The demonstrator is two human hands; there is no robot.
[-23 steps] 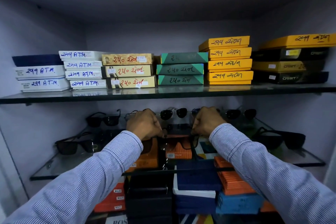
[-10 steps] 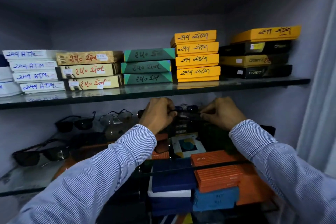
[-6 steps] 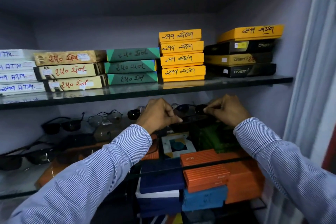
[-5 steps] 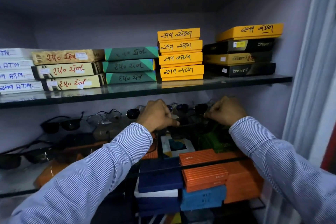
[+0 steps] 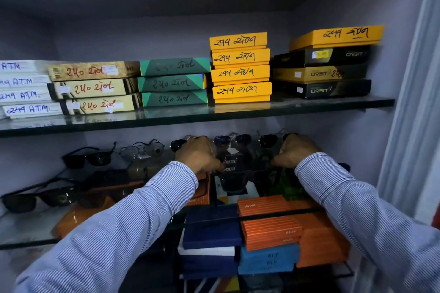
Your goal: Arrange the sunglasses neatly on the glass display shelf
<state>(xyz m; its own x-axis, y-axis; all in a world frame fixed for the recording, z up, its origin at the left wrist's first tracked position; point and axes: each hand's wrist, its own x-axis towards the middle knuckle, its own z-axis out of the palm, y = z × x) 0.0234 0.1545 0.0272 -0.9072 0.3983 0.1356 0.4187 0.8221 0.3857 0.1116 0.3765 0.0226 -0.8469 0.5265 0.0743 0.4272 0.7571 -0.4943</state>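
Observation:
Both hands reach into the lower glass shelf. My left hand and my right hand each pinch one end of a dark pair of sunglasses with a white tag, held just above the glass. Behind the hands a back row of dark sunglasses lines the wall. A clear-lens pair and a black pair stand further left. Another dark pair lies at the front left.
The upper glass shelf carries stacks of labelled boxes: white, tan, green, yellow and black ones. Orange and blue boxes lie under the lower shelf. A wall and curtain close in on the right.
The view has swung right and both hands have shifted right along the lower shelf with the pair. In the last half second the hands dropped slightly toward the glass.

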